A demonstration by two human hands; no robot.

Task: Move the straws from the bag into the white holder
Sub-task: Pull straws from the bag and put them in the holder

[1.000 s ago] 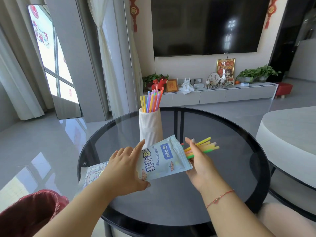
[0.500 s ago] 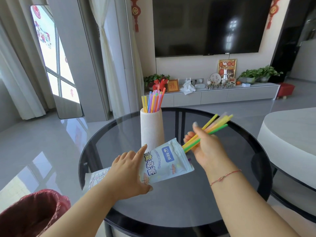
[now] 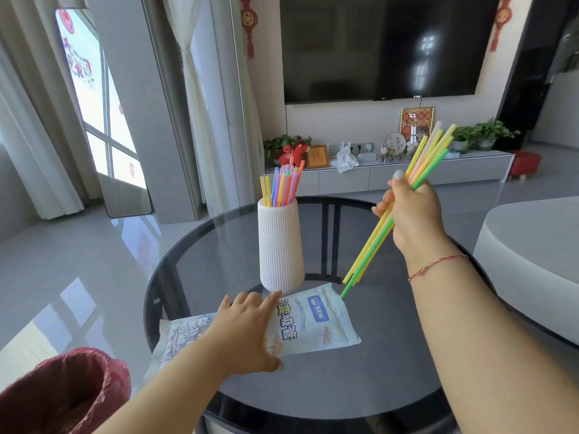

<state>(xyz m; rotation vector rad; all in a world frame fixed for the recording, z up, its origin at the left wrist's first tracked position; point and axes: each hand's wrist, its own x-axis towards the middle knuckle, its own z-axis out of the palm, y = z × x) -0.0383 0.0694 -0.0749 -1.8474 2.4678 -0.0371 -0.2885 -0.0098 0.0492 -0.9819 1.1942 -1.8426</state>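
A white ribbed holder [image 3: 280,245] stands upright on the round glass table [image 3: 313,386], with several coloured straws [image 3: 282,186] sticking out of its top. In front of it lies the white straw bag [image 3: 313,321], flat on the glass. My left hand [image 3: 244,333] rests on the bag with fingers spread, pressing it down. My right hand [image 3: 410,214] is raised to the right of the holder and grips a bundle of yellow, pink and green straws [image 3: 372,242]. The bundle slants, its lower tips just above the bag's open end.
A red bin [image 3: 62,393] stands at the lower left beside the table. A pale round table [image 3: 532,255] sits at the right. Behind are a low TV cabinet [image 3: 407,177] with plants and ornaments, and curtains at the left.
My right hand has drawn the straw bundle out of the bag and lifted it up and to the right. My left hand has stayed on the bag.
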